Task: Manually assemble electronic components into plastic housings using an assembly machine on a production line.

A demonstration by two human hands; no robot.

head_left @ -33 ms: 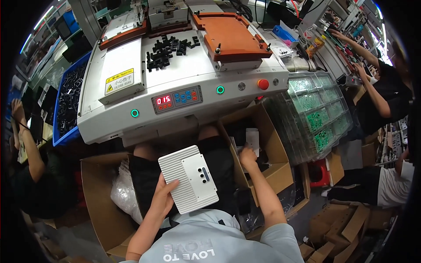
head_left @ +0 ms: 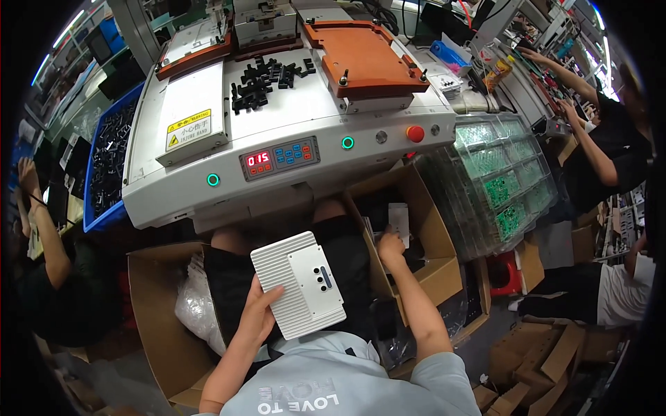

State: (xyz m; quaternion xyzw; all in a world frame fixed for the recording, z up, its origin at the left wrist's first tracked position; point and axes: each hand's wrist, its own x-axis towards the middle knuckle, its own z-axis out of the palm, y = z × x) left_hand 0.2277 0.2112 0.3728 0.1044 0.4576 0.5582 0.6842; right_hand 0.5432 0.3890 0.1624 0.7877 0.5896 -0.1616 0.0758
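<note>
My left hand [head_left: 262, 310] is closed on one edge of a silver metal housing [head_left: 298, 284], its thumb lying over the ribbed face. The housing tilts over my lap and has parallel ribs, a flat raised panel and several dark round holes beside a dark slot. My right hand [head_left: 391, 247] reaches into an open cardboard box [head_left: 433, 246] on the right, fingers curled. Beside those fingers stands a pale flat piece [head_left: 399, 220] inside the box. Whatever the right fingers grip is hidden.
Ahead stands a white machine [head_left: 291, 173] with a lit control panel, an orange fixture plate [head_left: 368, 59] and a pile of black plastic parts [head_left: 260, 87]. A blue bin [head_left: 89, 208] of black parts is left; clear trays [head_left: 503, 180] with green boards are right. Co-workers sit both sides.
</note>
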